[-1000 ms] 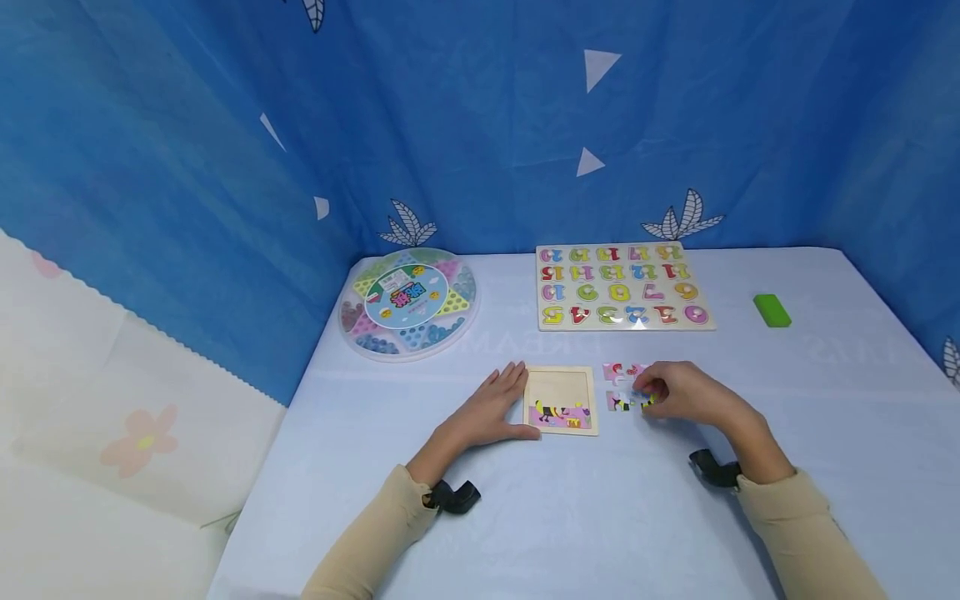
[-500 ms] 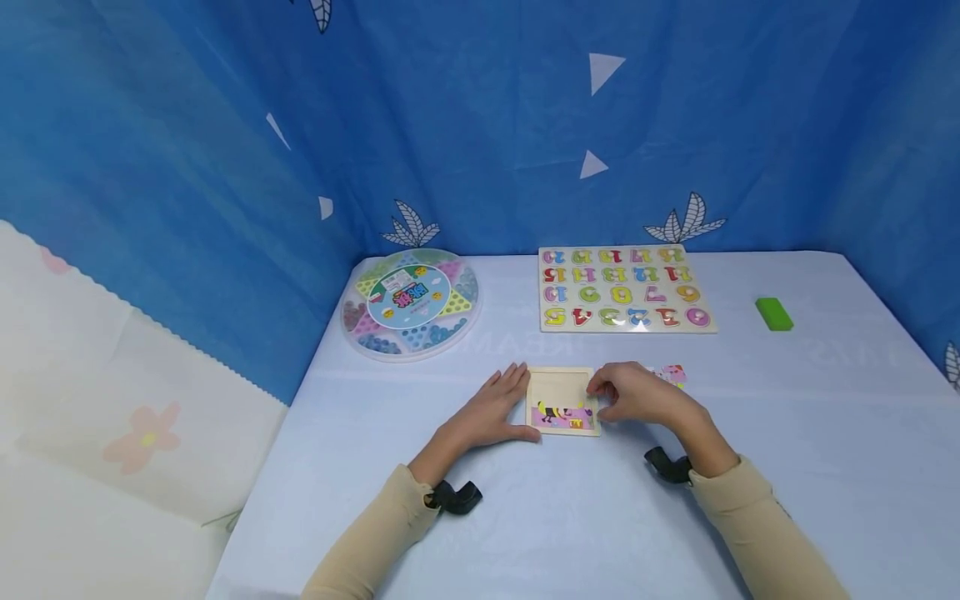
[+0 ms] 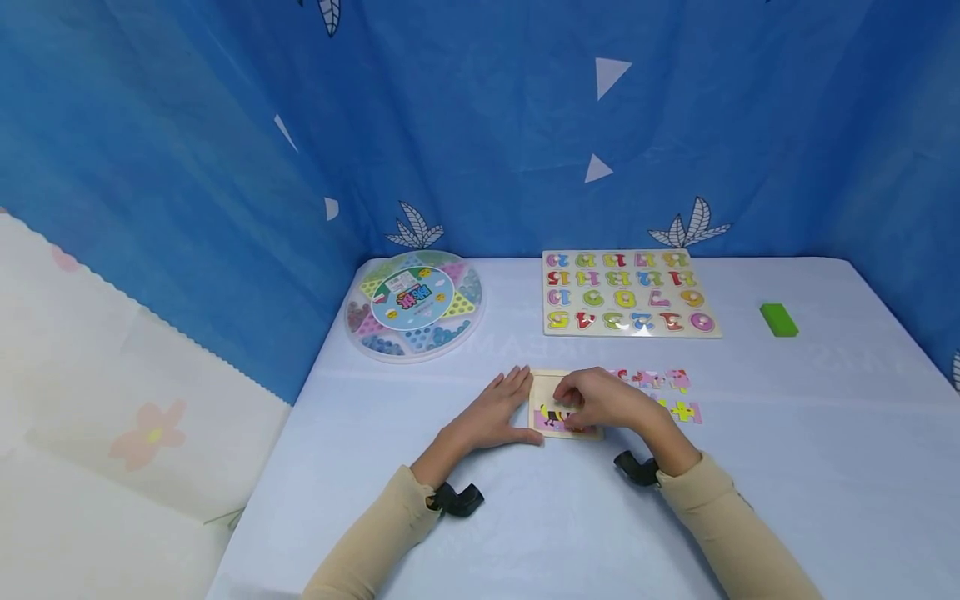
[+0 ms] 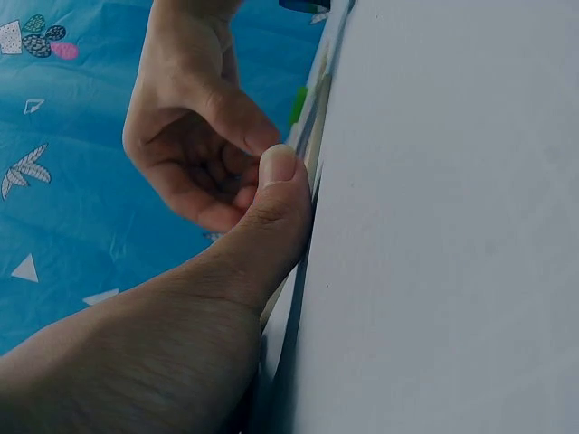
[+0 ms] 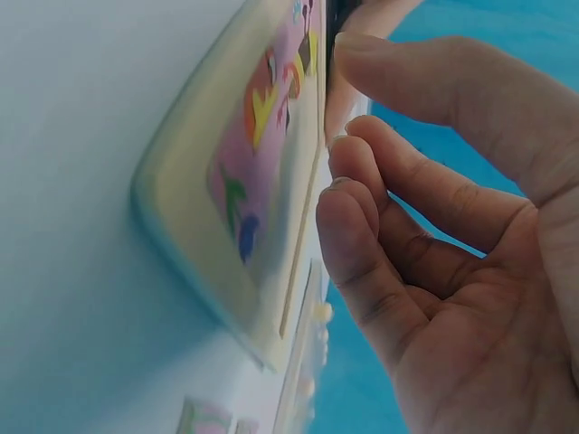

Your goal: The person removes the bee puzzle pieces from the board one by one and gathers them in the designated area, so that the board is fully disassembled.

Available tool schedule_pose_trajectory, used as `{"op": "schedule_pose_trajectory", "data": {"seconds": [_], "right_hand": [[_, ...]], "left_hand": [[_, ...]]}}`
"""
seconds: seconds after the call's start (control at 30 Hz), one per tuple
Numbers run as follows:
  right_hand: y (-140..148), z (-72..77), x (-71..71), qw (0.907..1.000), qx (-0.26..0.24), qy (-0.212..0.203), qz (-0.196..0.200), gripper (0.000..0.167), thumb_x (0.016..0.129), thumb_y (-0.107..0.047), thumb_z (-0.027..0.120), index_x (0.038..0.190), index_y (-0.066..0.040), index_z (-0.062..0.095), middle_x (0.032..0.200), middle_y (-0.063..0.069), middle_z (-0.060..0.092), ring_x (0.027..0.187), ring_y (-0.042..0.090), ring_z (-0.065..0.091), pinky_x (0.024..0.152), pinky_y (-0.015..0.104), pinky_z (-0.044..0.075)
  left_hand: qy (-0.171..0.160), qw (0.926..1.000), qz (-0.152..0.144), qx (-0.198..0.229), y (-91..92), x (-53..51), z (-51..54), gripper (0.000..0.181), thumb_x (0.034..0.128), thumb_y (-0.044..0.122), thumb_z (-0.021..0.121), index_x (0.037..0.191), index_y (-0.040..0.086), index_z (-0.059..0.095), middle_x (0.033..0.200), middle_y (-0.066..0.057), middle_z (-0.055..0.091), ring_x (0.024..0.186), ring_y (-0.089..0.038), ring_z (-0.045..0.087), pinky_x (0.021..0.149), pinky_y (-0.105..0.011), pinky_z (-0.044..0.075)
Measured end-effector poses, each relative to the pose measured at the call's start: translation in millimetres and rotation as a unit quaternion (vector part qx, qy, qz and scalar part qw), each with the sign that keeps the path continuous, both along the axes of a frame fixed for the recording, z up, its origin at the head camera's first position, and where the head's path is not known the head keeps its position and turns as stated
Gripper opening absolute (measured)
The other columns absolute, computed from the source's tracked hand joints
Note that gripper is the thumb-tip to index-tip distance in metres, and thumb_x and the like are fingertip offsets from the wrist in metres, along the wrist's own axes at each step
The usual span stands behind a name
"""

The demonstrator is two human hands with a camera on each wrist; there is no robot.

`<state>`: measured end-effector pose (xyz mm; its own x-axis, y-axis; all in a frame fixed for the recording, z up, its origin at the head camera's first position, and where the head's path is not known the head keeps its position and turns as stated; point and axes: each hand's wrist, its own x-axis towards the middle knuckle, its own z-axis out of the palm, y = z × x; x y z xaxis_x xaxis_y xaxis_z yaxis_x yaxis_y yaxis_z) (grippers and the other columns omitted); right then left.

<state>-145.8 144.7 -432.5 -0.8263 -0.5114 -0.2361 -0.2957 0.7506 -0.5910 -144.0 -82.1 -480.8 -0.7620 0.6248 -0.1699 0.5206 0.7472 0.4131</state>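
A small square wooden puzzle tray [image 3: 547,374] lies mid-table, with a pink picture strip showing a bee along its near side. My left hand [image 3: 491,417] rests flat along the tray's left edge, fingers spread and thumb at the near corner. Over the tray is my right hand [image 3: 603,400], thumb and index finger bent towards each other just above the bee picture. In the right wrist view a gap shows between that thumb [image 5: 389,77] and the fingertips; no piece is visible there. Loose jigsaw pieces [image 3: 678,380] lie right of the tray, some hidden by the right hand.
A round Chinese checkers box [image 3: 412,307] with marbles stands at the back left. Behind the tray lies a wooden number puzzle board [image 3: 630,292], with a green block [image 3: 779,319] to its right. Blue curtain [image 3: 480,125] hangs along the back edge.
My right hand has moved left from the loose pieces to above the tray, uncovering several pieces. The left hand has stayed at the tray's left edge.
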Motion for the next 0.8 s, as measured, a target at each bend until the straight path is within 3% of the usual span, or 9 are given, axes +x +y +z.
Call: {"op": "schedule_pose_trajectory", "data": {"seconds": [0.53, 0.8], "right_hand": [[-19, -10.6, -6.9, 0.9993, -0.002, -0.019, 0.033, 0.027, 0.075, -0.014, 0.083, 0.098, -0.009, 0.07, 0.081, -0.003, 0.062, 0.073, 0.01, 0.053, 0.068, 0.022, 0.048], [-22, -10.7, -6.8, 0.9992, 0.006, -0.031, 0.026, 0.029, 0.076, -0.014, 0.083, 0.1, -0.009, 0.069, 0.081, -0.002, 0.061, 0.073, 0.011, 0.053, 0.068, 0.023, 0.048]], "left_hand": [[0.004, 1.0, -0.007, -0.005, 0.5, -0.3, -0.9, 0.104, 0.0841, 0.065, 0.061, 0.157, 0.009, 0.013, 0.166, -0.005, 0.006, 0.154, -0.018, 0.002, 0.126, -0.039, 0.008], [0.004, 1.0, -0.008, -0.002, -0.7, -0.5, 0.5, 0.104, 0.0837, 0.065, 0.062, 0.156, 0.008, 0.014, 0.165, -0.006, 0.008, 0.154, -0.019, 0.003, 0.126, -0.04, 0.008]]}}
